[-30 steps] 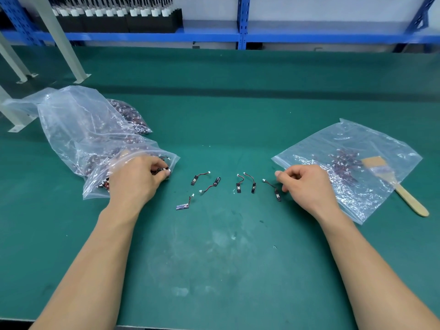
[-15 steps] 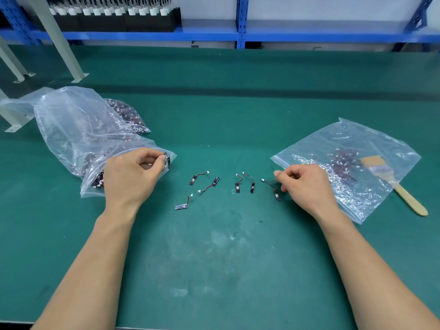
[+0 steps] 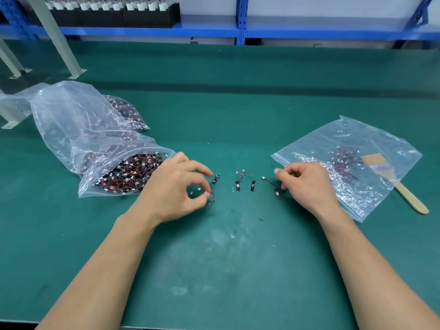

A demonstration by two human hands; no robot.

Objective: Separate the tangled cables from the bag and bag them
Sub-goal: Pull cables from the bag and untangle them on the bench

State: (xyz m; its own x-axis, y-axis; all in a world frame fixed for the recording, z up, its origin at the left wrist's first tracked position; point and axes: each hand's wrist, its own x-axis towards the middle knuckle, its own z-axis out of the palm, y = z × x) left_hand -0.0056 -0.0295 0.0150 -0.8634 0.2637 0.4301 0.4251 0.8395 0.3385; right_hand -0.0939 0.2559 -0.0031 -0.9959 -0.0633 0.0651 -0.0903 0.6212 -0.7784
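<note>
A big clear bag full of tangled red-and-black cables lies at the left, its mouth facing right. My left hand hovers just right of that mouth, thumb and fingertips pinching a small cable above the mat. Several separated cables lie in a row between my hands: one beside my left fingers, two in the middle, one by my right hand. My right hand rests with curled fingers on the edge of a flat clear bag holding a few cables.
A wooden-handled brush lies partly on the right bag. A second cable-filled bag sits behind the big one. Grey metal legs stand at the far left, a blue shelf rack along the back of the green mat.
My left hand left the big bag's mouth and moved right over the loose cables, carrying a small cable pinched in its fingers. My right hand stayed put.
</note>
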